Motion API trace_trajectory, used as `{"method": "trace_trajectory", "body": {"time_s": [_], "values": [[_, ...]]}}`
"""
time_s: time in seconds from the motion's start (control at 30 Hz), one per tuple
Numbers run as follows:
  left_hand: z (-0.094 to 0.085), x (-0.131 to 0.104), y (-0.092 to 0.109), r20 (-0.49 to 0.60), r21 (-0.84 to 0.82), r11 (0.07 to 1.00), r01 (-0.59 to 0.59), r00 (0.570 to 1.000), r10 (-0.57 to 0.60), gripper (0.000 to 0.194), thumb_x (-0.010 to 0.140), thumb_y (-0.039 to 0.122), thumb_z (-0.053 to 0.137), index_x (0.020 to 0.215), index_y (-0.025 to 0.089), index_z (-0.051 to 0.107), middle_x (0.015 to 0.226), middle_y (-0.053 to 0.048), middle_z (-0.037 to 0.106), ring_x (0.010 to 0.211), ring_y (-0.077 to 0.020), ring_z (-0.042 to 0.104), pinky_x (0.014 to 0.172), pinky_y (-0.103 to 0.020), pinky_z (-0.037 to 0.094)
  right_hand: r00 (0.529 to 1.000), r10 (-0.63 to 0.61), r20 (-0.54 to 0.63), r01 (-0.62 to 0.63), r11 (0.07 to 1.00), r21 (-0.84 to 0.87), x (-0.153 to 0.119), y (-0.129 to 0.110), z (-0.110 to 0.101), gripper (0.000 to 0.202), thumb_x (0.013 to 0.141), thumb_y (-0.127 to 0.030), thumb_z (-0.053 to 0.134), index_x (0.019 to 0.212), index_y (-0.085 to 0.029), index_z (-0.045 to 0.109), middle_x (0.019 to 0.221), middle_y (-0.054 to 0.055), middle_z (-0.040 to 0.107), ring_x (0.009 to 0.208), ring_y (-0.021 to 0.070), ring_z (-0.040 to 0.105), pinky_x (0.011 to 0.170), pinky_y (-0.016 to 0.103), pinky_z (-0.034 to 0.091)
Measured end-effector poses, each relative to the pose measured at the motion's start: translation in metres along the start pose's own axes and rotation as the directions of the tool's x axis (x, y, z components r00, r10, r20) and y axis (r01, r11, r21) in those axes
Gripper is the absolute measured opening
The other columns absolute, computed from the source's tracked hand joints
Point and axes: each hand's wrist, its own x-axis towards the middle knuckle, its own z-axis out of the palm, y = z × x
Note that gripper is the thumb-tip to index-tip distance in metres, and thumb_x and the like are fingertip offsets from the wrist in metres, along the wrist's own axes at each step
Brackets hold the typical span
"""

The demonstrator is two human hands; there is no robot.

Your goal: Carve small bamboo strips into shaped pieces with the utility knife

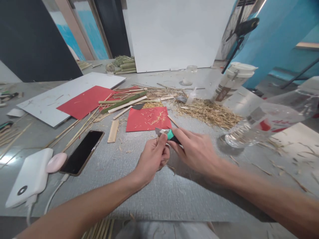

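Note:
My right hand is wrapped round a green and black utility knife, its metal blade pointing left. My left hand is closed close against it, thumb by the blade; what its fingers grip is hidden. Just beyond both hands lies a red sheet scattered with pale shavings. A thin stick slants from the sheet's right edge toward my right hand; I cannot tell whether it is held. Left of the sheet is a flat pale wood strip.
Cut stalks and a second red sheet lie farther back. Dry straw, a large plastic bottle and a lidded tumbler stand at right. A phone and cabled white power bank sit at left.

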Motion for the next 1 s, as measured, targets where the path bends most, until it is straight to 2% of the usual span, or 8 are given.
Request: {"method": "trace_trajectory", "body": {"time_s": [0.13, 0.3, 0.5, 0.6, 0.73, 1.0], "values": [[0.000, 0.001, 0.008, 0.055, 0.034, 0.999, 0.021, 0.998, -0.023, 0.076, 0.091, 0.081, 0.064, 0.052, 0.022, 0.037, 0.045, 0.009, 0.025, 0.039, -0.0040, 0.019, 0.041, -0.024, 0.011, 0.998, -0.053, 0.030, 0.050, 0.996, 0.079, 0.005, 0.012, -0.004, 0.024, 0.114, -0.038, 0.045, 0.103, -0.020, 0.057, 0.089, 0.007, 0.072, 0.068, 0.0175, 0.062, 0.059, 0.031, 0.031], [-0.002, 0.002, 0.010, 0.088, 0.014, 0.999, 0.047, 0.995, -0.048, 0.075, 0.089, 0.075, 0.072, 0.050, 0.021, 0.038, 0.044, 0.009, 0.026, 0.039, -0.0038, 0.021, 0.042, -0.025, 0.012, 0.993, -0.109, 0.034, 0.107, 0.993, 0.052, 0.004, 0.024, -0.007, 0.029, 0.114, -0.043, 0.046, 0.113, -0.018, 0.061, 0.093, 0.008, 0.073, 0.070, 0.0188, 0.064, 0.061, 0.032, 0.033], [-0.005, 0.005, 0.010, 0.058, 0.025, 0.999, 0.034, 0.998, -0.035, 0.064, 0.089, 0.070, 0.076, 0.063, 0.023, 0.041, 0.047, 0.011, 0.030, 0.039, -0.0043, 0.021, 0.040, -0.023, 0.015, 0.987, -0.152, 0.057, 0.151, 0.988, 0.033, 0.002, 0.022, -0.008, 0.029, 0.113, -0.042, 0.049, 0.115, -0.017, 0.065, 0.093, 0.008, 0.073, 0.074, 0.0202, 0.067, 0.062, 0.033, 0.035], [-0.007, 0.004, 0.010, 0.076, 0.076, 0.997, 0.029, 0.996, -0.035, 0.062, 0.091, 0.069, 0.074, 0.067, 0.023, 0.041, 0.048, 0.012, 0.032, 0.040, -0.0047, 0.022, 0.040, -0.023, 0.016, 0.988, -0.146, 0.058, 0.143, 0.989, 0.043, 0.001, 0.022, -0.007, 0.028, 0.112, -0.042, 0.049, 0.116, -0.018, 0.065, 0.093, 0.008, 0.074, 0.076, 0.0209, 0.068, 0.062, 0.033, 0.036], [-0.008, 0.004, 0.009, 0.062, 0.171, 0.985, 0.025, 0.997, -0.036, 0.068, 0.095, 0.074, 0.065, 0.058, 0.022, 0.040, 0.045, 0.009, 0.031, 0.038, -0.0045, 0.024, 0.040, -0.024, 0.016, 0.988, -0.140, 0.060, 0.137, 0.989, 0.045, 0.000, 0.022, -0.006, 0.029, 0.113, -0.042, 0.048, 0.117, -0.020, 0.065, 0.099, 0.010, 0.076, 0.079, 0.0211, 0.068, 0.063, 0.033, 0.038], [-0.005, 0.002, 0.002, 0.079, 0.073, 0.997, 0.011, 0.997, -0.017, 0.075, 0.095, 0.078, 0.062, 0.050, 0.023, 0.038, 0.042, 0.008, 0.024, 0.037, -0.0051, 0.020, 0.040, -0.027, 0.009, 0.989, -0.137, 0.061, 0.136, 0.991, 0.018, 0.000, 0.018, -0.006, 0.030, 0.114, -0.040, 0.046, 0.115, -0.017, 0.065, 0.099, 0.010, 0.076, 0.077, 0.0208, 0.069, 0.064, 0.034, 0.039]]}}
